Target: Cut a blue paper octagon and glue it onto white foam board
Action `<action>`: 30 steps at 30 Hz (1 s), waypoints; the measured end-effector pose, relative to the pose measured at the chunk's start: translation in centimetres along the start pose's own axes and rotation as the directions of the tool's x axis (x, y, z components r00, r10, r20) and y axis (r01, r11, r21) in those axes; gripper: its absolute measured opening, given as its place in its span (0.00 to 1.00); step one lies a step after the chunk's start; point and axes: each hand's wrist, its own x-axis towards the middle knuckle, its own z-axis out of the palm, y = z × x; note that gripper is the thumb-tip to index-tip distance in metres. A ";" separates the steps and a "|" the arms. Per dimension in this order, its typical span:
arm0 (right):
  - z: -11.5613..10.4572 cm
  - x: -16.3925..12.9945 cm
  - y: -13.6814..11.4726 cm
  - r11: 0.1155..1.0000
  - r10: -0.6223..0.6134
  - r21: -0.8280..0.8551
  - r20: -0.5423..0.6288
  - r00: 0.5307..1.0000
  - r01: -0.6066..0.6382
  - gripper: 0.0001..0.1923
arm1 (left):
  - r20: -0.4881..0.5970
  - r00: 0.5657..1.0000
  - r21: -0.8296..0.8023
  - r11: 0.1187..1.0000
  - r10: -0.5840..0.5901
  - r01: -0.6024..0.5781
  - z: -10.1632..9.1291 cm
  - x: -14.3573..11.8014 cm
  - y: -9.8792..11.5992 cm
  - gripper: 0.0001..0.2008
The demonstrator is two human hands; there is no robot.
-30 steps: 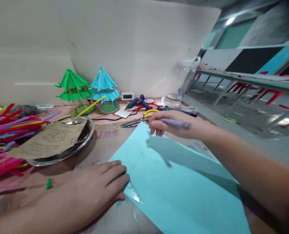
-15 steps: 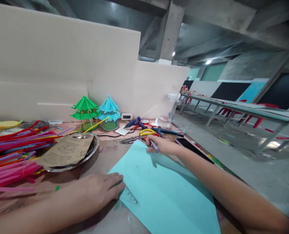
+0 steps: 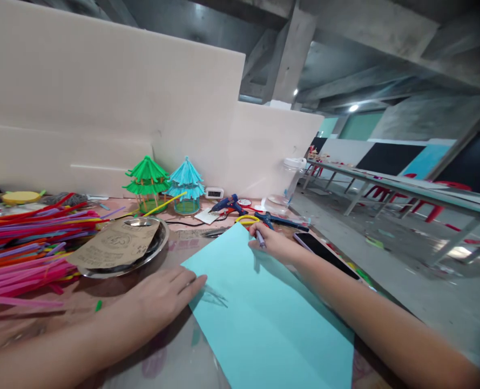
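A light blue sheet of paper [image 3: 259, 308] lies at a slant on the table before me. At its left edge my left hand [image 3: 170, 292] holds a clear set square [image 3: 215, 296] between thumb and fingers. The set square is tilted and looks thin from this angle; its held end is hidden by the fingers. Near the sheet's far corner, my right hand [image 3: 274, 244] grips a purple pen [image 3: 259, 238] and rests on or just over the paper. Whether the pen's tip touches the sheet I cannot tell.
Pipe cleaners [image 3: 25, 254] and a metal dish [image 3: 164, 243] with brown cardboard [image 3: 116, 246] lie left. Behind stand green [image 3: 147, 181] and blue [image 3: 186, 181] little pavilions, a glue gun [image 3: 225, 202], pliers [image 3: 248, 219] and a clear jar [image 3: 284, 183]. A phone [image 3: 324, 254] lies right.
My left hand has tipped the set square up from lying flat and moved it toward the sheet's far end. The paper has turned slightly. My right hand still holds the pen.
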 end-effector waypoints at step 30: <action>2.1 -1.4 -2.9 0.851 -0.304 0.473 0.096 0.948 0.226 0.35 | -0.062 0.998 -0.362 0.932 -0.034 0.010 3.6 -0.1 -0.2 0.22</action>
